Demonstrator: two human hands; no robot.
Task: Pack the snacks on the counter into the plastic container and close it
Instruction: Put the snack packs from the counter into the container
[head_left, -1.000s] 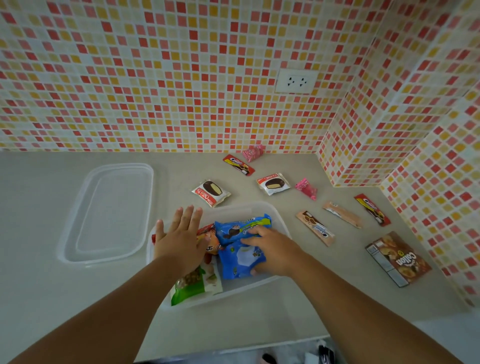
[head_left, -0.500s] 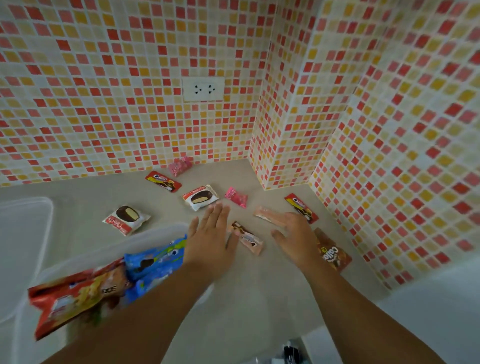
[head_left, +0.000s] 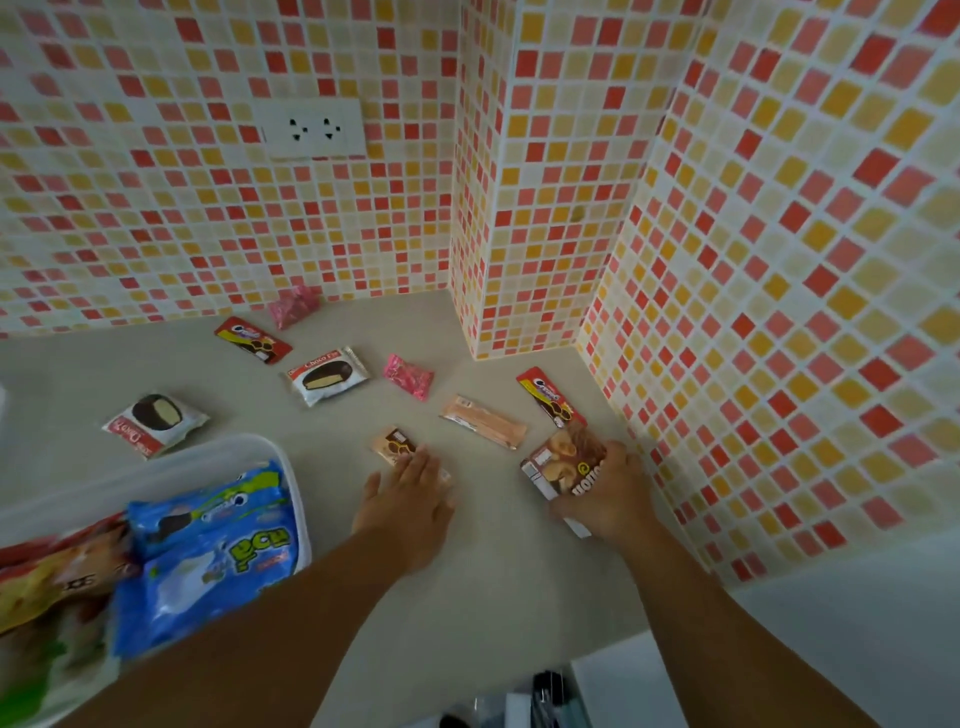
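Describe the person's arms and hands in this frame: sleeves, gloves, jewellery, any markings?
Both forearms are bare up to the bottom edge of the frame; no sleeve or cuff shows. The left hand and right hand wear no gloves. No watch, bracelet or ring is visible, and no tattoos or markings show. Motion blur could hide small details.

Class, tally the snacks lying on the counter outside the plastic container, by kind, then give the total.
White chocolate pie wrappers: 2
Red cookie packets: 2
Pink candies: 2
Tan wafer bars: 2
Brown biscuit box: 1
Total: 9
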